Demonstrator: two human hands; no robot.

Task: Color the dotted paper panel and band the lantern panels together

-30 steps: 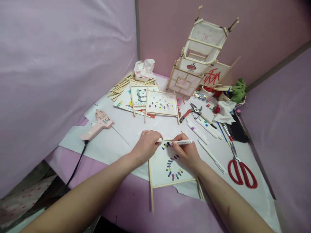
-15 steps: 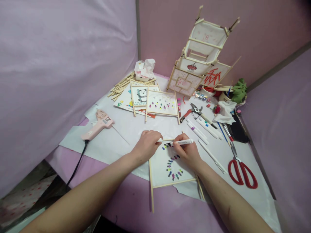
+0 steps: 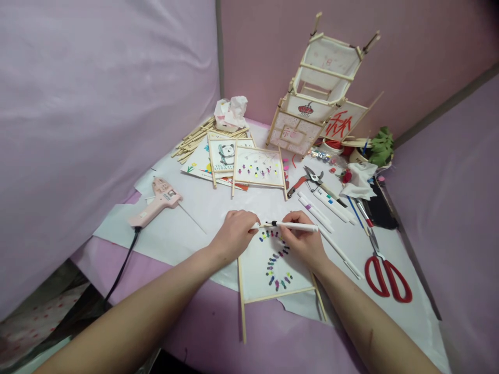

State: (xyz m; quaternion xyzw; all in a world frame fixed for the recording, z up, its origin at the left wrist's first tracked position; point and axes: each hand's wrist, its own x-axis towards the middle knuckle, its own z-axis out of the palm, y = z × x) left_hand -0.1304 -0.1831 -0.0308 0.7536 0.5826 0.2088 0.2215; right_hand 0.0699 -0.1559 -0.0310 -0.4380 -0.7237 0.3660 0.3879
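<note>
A wooden-framed white panel (image 3: 255,272) lies before me, with small coloured marks (image 3: 277,255) curving across it. My right hand (image 3: 304,241) is closed on a white marker (image 3: 299,226), whose black tip end points left over the panel's top edge. Pinched in my left hand (image 3: 236,235) is a small white cap (image 3: 255,226), close to the marker's tip but apart from it. The left wrist is near the panel's upper left corner. My right hand covers the panel's upper right part.
A pink glue gun (image 3: 158,202) lies left. Framed drawings (image 3: 259,166) and a tall stick structure (image 3: 300,117) stand behind. To the right are white markers (image 3: 319,213), pruning shears (image 3: 307,179) and red-handled scissors (image 3: 388,275). Wooden sticks (image 3: 195,139) lie at the back left.
My right hand has shifted slightly right with the marker, which now lies flatter. More coloured marks show at the panel's top. The left hand has barely moved.
</note>
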